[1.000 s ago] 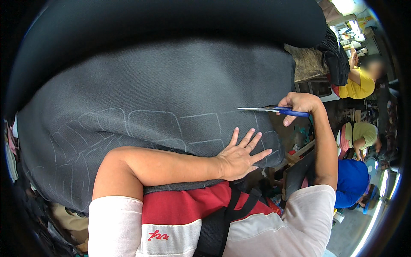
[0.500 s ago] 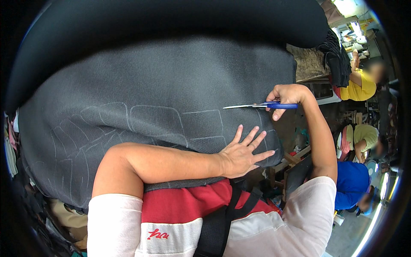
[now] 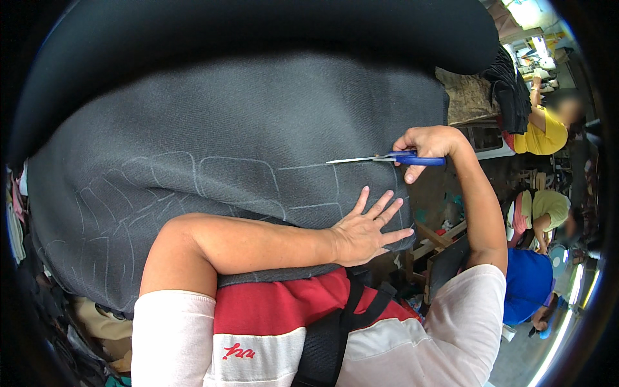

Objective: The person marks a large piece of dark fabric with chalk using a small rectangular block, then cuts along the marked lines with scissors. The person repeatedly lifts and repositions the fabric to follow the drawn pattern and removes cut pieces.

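Note:
Dark grey fabric (image 3: pixel 258 122) spreads in front of me, with pale chalk lines drawn across it in curved and boxy outlines. My left hand (image 3: pixel 366 232) lies flat on it near the right edge, palm down and fingers spread. Just above, my right hand (image 3: pixel 425 148) is closed around the blue handles of a pair of scissors (image 3: pixel 405 158). Its blades point left along a chalk line on the fabric. I cannot tell how far the lower blade sits beneath the cloth.
A black roll-like mass (image 3: pixel 258 32) fills the far side. Beyond the fabric's right end are a worn wooden surface (image 3: pixel 467 97) and dark hanging cloth (image 3: pixel 509 97). Other people work at the right, one in a yellow shirt (image 3: pixel 545 135). Cloth scraps (image 3: pixel 97 319) lie at lower left.
My right hand and the scissors have moved a little to the left along the fabric. The fabric's lower right edge has shifted inward. My left hand has stayed nearly still.

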A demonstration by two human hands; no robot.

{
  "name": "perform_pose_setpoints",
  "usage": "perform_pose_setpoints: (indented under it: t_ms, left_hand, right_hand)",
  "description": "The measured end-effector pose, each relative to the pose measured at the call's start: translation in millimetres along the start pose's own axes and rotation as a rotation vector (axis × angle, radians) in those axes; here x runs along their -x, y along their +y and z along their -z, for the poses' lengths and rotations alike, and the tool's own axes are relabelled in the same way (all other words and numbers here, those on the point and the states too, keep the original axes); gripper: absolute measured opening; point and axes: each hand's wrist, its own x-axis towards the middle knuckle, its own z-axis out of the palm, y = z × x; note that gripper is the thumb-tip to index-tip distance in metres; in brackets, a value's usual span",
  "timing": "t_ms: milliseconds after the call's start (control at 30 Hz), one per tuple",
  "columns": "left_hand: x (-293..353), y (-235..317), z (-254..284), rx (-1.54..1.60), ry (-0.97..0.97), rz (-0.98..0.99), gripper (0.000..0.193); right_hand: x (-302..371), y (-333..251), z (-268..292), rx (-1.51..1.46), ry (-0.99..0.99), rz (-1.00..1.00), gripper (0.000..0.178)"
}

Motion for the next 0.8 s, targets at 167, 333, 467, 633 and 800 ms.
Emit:
perform_pose_setpoints:
  t_ms: [167, 333, 467, 633, 800]
  left_hand:
    - [1, -1, -1, 0.004, -0.001, 0.007, 0.060]
    - [0, 0, 0, -0.014, -0.028, 0.010, 0.060]
    - [0, -1, 0, -0.025, -0.026, 0.004, 0.060]
    - [1, -3, 1, -0.012, -0.034, -0.017, 0.060]
    - [1, -3, 1, 0.002, -0.028, -0.024, 0.061]
  right_hand:
    - [1, -3, 3, 0.016, -0.035, -0.029, 0.046]
    - [2, -7, 4, -0.016, -0.011, 0.010, 0.045]
    - [-9, -15, -4, 0.041, 0.045, 0.106, 0.046]
    - [-10, -17, 0, -0.018, -0.055, -0.060, 0.046]
    - [-13, -23, 0, 0.022, -0.023, 0.045, 0.050]
